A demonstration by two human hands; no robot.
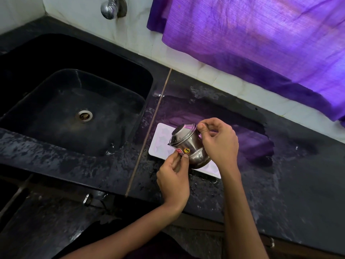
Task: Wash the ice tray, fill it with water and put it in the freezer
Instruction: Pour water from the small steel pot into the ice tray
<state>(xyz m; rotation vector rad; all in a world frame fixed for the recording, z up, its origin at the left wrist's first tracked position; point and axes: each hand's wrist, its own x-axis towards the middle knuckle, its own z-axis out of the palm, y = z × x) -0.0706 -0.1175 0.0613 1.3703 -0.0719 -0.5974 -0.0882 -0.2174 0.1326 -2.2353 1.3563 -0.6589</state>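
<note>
A white ice tray [161,141] lies flat on the wet black counter, just right of the sink. Above it I hold a small steel pot [188,144], tilted with its mouth toward the tray's left end. My right hand [220,141] grips the pot's far side near the rim. My left hand [173,176] pinches its near side by a red label and a yellow sticker marked 3. The pot and my hands cover the middle and right part of the tray. Whether water is pouring cannot be told.
A black sink [78,109] with a steel drain [84,115] sits to the left. A chrome tap [112,7] juts from the white tiled wall above it. A purple curtain [252,40] hangs at the back right. The black counter [298,174] shows wet patches.
</note>
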